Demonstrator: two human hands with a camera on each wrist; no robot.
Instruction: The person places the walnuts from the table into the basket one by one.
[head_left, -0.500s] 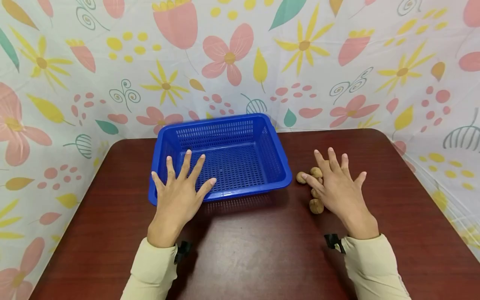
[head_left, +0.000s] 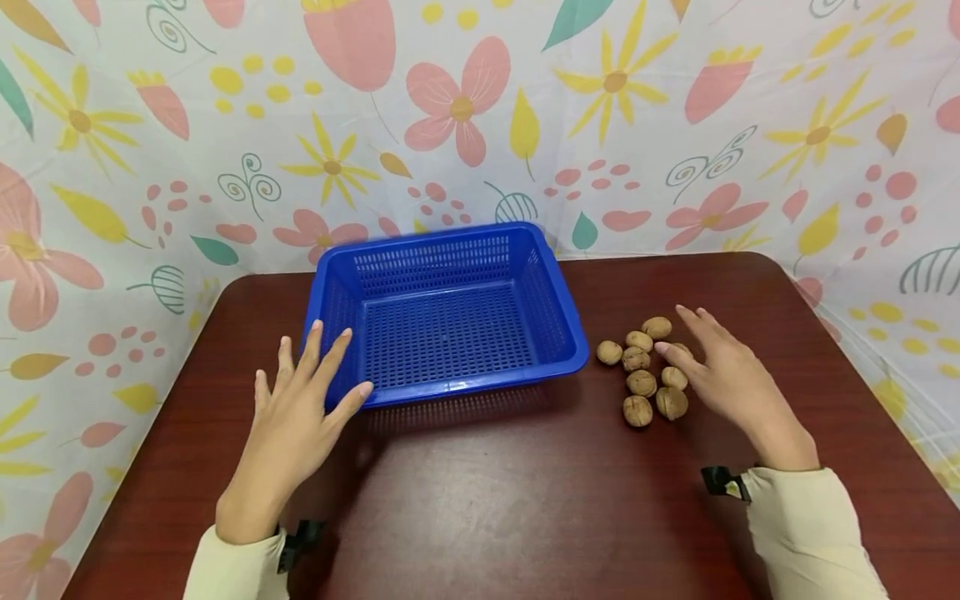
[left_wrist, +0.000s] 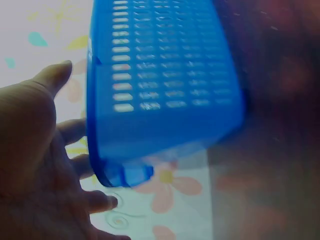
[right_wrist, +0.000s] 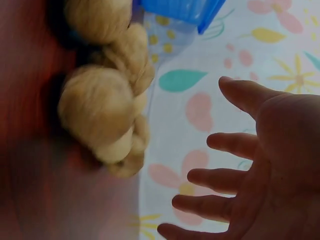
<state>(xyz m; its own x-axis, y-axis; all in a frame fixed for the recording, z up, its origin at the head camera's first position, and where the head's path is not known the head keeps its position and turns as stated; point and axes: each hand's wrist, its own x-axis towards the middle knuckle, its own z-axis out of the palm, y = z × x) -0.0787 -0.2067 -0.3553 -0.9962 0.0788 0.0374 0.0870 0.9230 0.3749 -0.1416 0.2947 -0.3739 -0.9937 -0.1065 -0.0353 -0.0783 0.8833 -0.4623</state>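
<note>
A blue plastic basket [head_left: 457, 387] with slotted walls stands on the table, nothing inside it. My left hand [head_left: 292, 425] is spread with fingers apart over the basket's near left corner, holding nothing; in the left wrist view its fingers overlap the rim [left_wrist: 93, 125]. To the basket's right lies a cluster of several brown walnuts [head_left: 641, 383]. Beside their right edge hovers my right hand [head_left: 738, 387], fingers extended and palm turned toward them; it partly hides one walnut. The right wrist view shows the walnuts [right_wrist: 95, 105] apart from that hand's fingertips.
The dark red-brown table [head_left: 480, 500] reaches back to a white cloth [head_left: 585, 125] with printed flowers and leaves, which hangs behind and along both sides. Black straps [head_left: 723, 482] sit at the wrists, by the cream sleeves [head_left: 810, 525].
My left hand has moved left and toward me, off the basket's middle. The right hand has shifted right and turned side-on, uncovering most of the walnuts. Basket and walnuts lie as before.
</note>
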